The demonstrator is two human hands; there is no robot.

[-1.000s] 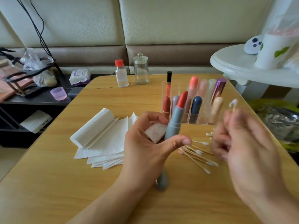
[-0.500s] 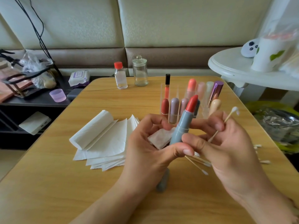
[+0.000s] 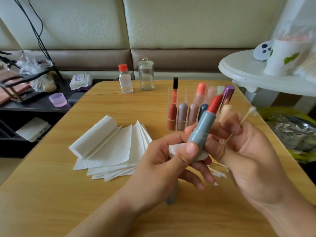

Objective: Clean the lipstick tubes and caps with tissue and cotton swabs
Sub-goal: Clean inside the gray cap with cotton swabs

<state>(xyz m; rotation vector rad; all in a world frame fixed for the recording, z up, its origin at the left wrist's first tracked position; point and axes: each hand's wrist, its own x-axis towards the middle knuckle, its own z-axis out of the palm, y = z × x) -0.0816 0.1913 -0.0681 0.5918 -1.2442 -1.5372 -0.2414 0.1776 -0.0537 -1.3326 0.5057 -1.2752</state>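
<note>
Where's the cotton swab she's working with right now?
Head view, right of centre: the cotton swab is pinched in the right hand, tip up, just right of the blue-grey lipstick gripped by the left hand.

The left hand [image 3: 164,161] is covering most of a small white tissue piece [image 3: 173,148], so only a corner is peeking out. It is also hiding the bottom of the grey lipstick tube [image 3: 201,132]. A grey cap [image 3: 171,196] is lying on the bench [image 3: 51,194] under the left wrist, blurry and mostly hidden. The right hand [image 3: 246,151] is hiding the middle of the cotton swab [image 3: 248,115], and its fluffy tip is looking blurry. The loose swabs [image 3: 219,174] on the bench are mostly sitting behind both hands. The white cup [image 3: 282,59] and the plastic bag [image 3: 297,28] are being cut off by the right edge. Both arms are running off the bottom edge.
</note>
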